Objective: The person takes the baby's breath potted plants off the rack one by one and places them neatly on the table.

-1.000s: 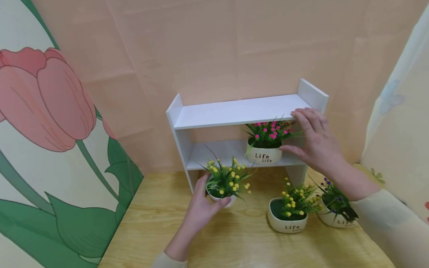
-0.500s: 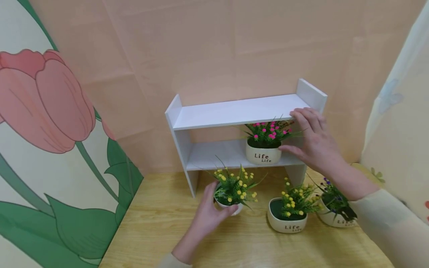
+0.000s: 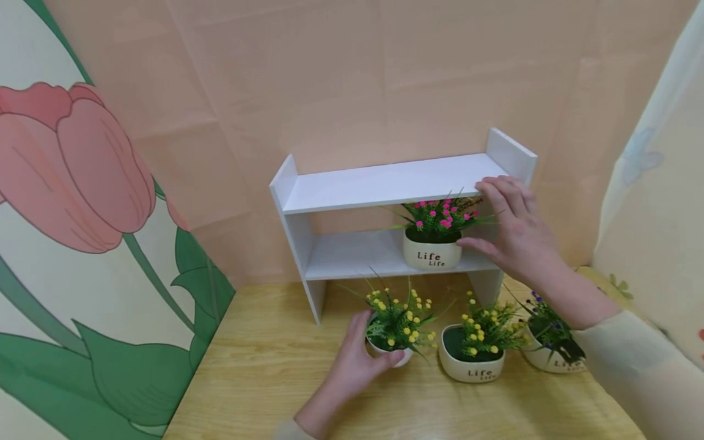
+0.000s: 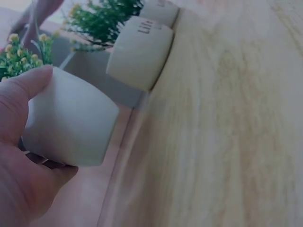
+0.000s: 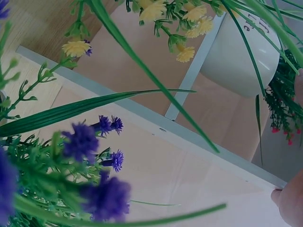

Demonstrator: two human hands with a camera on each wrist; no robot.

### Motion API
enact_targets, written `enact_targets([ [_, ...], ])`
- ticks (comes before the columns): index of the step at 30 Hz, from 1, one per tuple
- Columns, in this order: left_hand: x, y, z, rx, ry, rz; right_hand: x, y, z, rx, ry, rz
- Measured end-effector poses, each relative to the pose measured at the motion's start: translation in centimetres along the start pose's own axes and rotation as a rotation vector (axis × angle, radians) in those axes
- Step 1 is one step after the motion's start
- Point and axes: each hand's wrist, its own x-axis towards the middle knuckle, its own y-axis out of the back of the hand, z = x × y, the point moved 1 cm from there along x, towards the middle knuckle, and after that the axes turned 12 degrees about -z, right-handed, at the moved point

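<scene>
My left hand [image 3: 357, 360] holds an artificial potted plant with yellow flowers [image 3: 398, 321], thumb on one side of the white pot [image 4: 71, 120] and fingers on the other. The pot appears raised off the table, left of a second yellow-flowered plant [image 3: 478, 336]. My right hand [image 3: 519, 229] rests at the right front of a white two-tier shelf [image 3: 385, 183]. Its fingers touch the upper board's edge, and the thumb reaches to the rim of the pink-flowered plant [image 3: 431, 253] on the lower board. Whether the thumb presses that pot, I cannot tell.
A purple-flowered plant [image 3: 552, 345] stands on the wooden table [image 3: 264, 366] at the right, partly behind my right forearm; its flowers [image 5: 85, 142] loom close in the right wrist view. Peach cloth [image 3: 341, 79] hangs behind the shelf, and a tulip-printed panel [image 3: 104, 177] is at the left.
My left hand has carried the yellow-flowered plant to the right and a little nearer to me, towards the other yellow-flowered one. The right hand has stayed in place on the shelf.
</scene>
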Motion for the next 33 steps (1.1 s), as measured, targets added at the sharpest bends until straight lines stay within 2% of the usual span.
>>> enact_targets([
  [11, 0.2, -1.2, -0.7, 0.016, -0.025, -0.050, 0.0, -0.1, 0.1, -0.003, 0.010, 0.005],
  [33, 0.4, -2.1, -1.6, 0.020, -0.050, -0.081, 0.1, -0.2, 0.2, -0.009, 0.023, 0.011],
])
